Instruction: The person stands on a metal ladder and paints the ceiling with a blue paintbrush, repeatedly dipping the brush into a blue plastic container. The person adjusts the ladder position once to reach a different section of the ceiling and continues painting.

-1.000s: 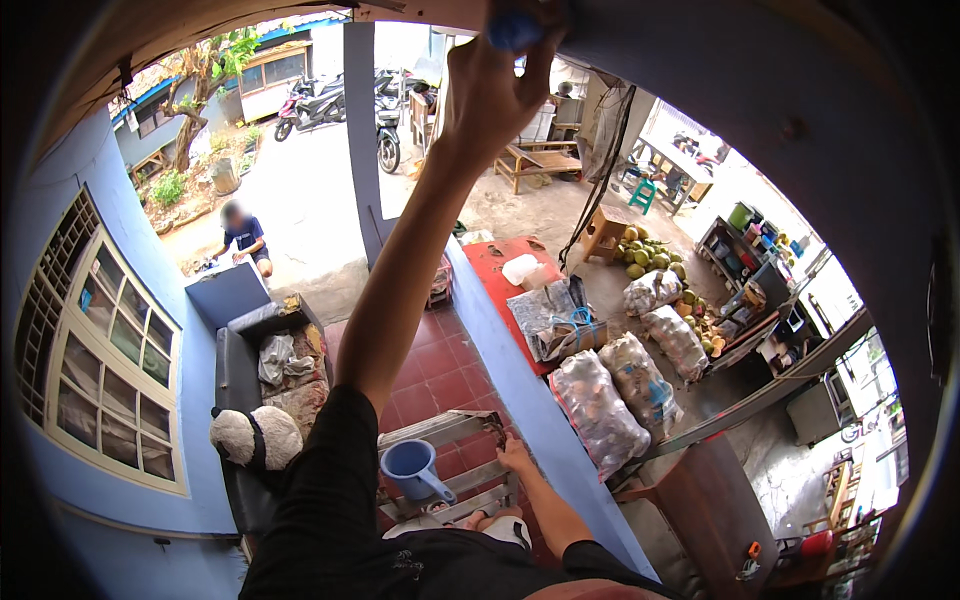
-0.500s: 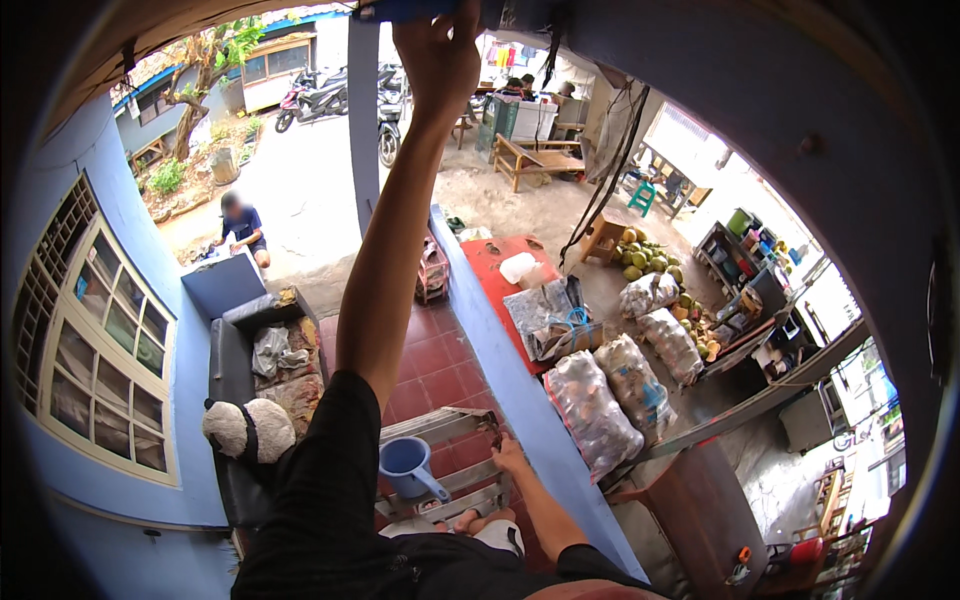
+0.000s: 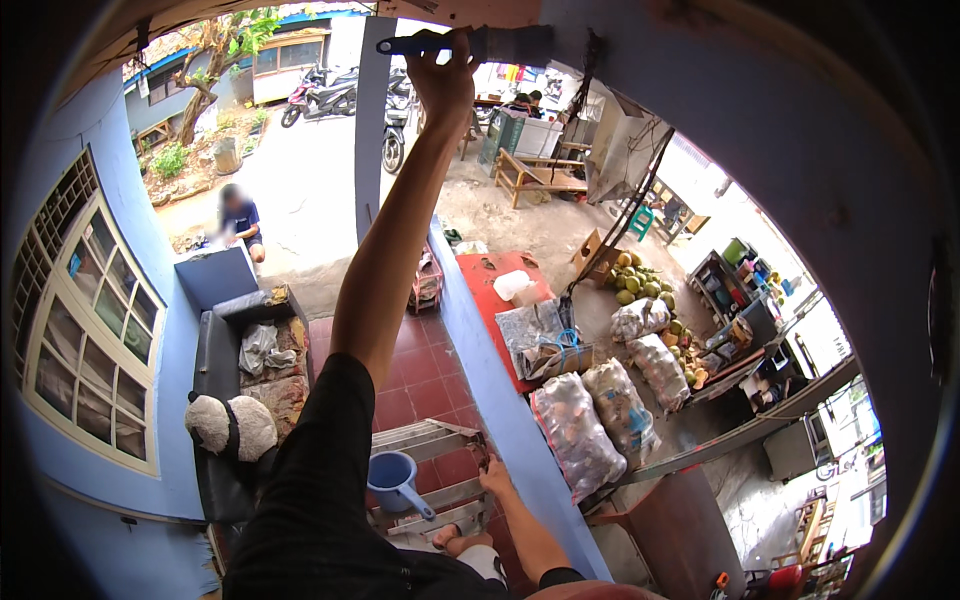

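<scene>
My raised left hand (image 3: 442,80) is closed around a dark, wide paintbrush (image 3: 405,45). The brush's bristles point right, close to the pale blue beam (image 3: 650,45) overhead; I cannot tell whether they touch it. Lower down, my right hand (image 3: 494,478) grips the side of a metal stepladder (image 3: 425,436), next to its dark hinge. A blue dipper (image 3: 393,472) with a handle stands on the ladder between my arms. My bare foot in a sandal (image 3: 446,537) shows below it.
A low blue wall (image 3: 465,310) runs along my right, with a red table (image 3: 497,290) and stuffed sacks (image 3: 580,430) beyond. At left are a worn sofa (image 3: 215,370) and a panda plush (image 3: 230,425). Dark cables (image 3: 590,80) hang by the beam. Someone (image 3: 240,220) sits outside.
The paintbrush in my left hand, mostly cut off at the top edge before, now shows along its length. The view has shifted slightly. My right hand stays on the ladder.
</scene>
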The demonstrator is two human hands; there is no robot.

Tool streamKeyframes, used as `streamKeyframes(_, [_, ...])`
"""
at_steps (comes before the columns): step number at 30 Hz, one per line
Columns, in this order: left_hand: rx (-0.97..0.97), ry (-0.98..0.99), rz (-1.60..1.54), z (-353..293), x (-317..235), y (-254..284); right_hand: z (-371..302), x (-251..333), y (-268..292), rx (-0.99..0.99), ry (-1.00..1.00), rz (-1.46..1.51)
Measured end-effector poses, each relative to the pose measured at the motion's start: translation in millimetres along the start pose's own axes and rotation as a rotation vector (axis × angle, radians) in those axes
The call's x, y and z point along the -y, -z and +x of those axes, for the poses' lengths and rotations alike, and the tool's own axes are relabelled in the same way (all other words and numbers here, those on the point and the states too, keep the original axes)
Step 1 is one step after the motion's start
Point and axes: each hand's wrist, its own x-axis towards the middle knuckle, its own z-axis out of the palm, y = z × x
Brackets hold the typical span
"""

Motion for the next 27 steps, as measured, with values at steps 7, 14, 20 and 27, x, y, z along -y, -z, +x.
streamKeyframes(7, [0.006, -0.014, -0.125, 12.5, 3.6, 6.4, 1.5, -12.8, -4.6, -0.007, -0.025, 0.044])
streamKeyframes(14, [0.158, -0.321, 0.253, 57.1, 2.0, -3.8, 11.1, -10.7, -12.7, -0.063, 0.052, 0.001])
streamKeyframes(20, [0.105, -0.178, -0.1, 31.4, -31.4, -48.1, 2.7, -13.5, -7.6, -0.038, -0.025, 0.017])
streamKeyframes(27, [0.138, -0.296, -0.268, 53.4, -7.2, -29.7, 8.1, -11.0, -5.1, -0.005, -0.015, -0.006])
